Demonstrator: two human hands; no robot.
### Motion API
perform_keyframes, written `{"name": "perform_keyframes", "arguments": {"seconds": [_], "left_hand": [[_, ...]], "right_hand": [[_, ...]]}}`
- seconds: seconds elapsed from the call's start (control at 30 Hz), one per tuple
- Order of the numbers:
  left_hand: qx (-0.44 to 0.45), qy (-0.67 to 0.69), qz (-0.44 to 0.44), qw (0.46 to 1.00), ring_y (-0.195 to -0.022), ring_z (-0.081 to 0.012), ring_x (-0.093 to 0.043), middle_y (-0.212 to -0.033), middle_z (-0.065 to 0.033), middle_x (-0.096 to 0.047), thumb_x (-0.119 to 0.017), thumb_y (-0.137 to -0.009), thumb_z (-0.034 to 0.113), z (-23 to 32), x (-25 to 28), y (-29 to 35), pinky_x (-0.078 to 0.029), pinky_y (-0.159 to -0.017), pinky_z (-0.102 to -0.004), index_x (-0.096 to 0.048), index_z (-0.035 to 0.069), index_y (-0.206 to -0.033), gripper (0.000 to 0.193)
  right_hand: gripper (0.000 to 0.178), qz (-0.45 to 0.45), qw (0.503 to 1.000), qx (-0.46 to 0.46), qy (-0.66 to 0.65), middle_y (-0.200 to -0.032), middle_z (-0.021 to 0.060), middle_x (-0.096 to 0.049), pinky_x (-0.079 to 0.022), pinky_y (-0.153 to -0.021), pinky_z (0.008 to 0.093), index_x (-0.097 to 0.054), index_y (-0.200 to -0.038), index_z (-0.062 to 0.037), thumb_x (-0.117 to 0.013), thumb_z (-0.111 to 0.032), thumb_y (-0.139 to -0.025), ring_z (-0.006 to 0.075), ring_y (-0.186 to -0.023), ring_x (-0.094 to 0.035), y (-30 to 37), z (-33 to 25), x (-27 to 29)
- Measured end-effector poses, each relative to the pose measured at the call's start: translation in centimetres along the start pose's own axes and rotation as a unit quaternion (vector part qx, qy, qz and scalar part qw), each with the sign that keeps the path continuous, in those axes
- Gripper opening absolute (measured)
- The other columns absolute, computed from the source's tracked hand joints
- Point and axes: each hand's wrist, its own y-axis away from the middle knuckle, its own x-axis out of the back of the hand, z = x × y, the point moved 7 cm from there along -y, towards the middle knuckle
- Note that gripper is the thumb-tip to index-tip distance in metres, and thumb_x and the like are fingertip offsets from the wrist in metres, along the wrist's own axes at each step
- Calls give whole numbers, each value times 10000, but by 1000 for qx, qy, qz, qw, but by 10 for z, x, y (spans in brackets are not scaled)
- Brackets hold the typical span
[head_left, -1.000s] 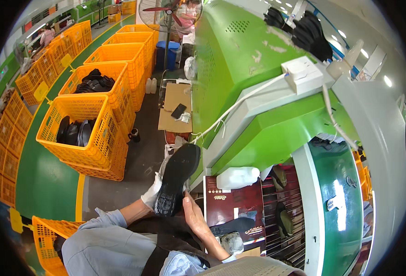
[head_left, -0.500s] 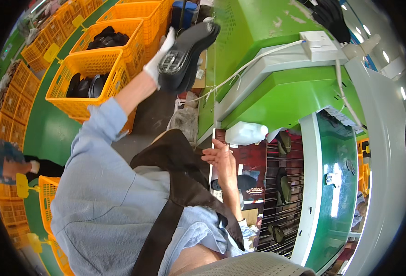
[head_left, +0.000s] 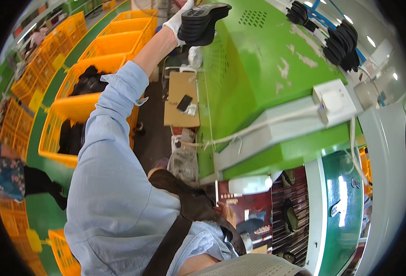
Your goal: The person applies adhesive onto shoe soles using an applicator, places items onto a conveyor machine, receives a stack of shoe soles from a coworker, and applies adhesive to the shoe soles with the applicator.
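My left hand [head_left: 179,19], in a white glove, is raised high at the top of the view and grips a black shoe sole [head_left: 204,22], tread side showing. The sole is held against the upper edge of a big green machine housing [head_left: 262,69]. My light blue sleeve [head_left: 115,138] fills the middle left. My bare right hand [head_left: 227,213] is low down, mostly hidden behind my brown apron strap, and rests at the edge of a dark red board [head_left: 253,216]. Whether it holds anything cannot be seen.
More black soles [head_left: 341,43] hang above the machine at the upper right. Orange baskets [head_left: 81,108] with dark items line the green floor on the left. A cardboard box [head_left: 181,87] carries a phone. Another person [head_left: 9,172] stands at the far left. A white box [head_left: 334,100] with cables sits on the machine.
My left arm has swung upward, carrying the sole from in front of my lap to the top of the green machine. My right hand stayed low by the dark red board.
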Motion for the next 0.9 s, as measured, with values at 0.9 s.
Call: {"name": "perform_keyframes", "arguments": {"seconds": [0.9], "left_hand": [[-162, -4, 54, 985, -1225, -281, -438, -1347, -211, -428, -553, -875, 365, -59, 274, -212, -354, -1015, -373, -410, -22, -1324, 609]], "right_hand": [[618, 435, 885, 27, -164, -839, 91, -621, -427, -660, 281, -598, -1095, 44, -422, -529, -942, 130, -706, -510, -114, -87, -170]]}}
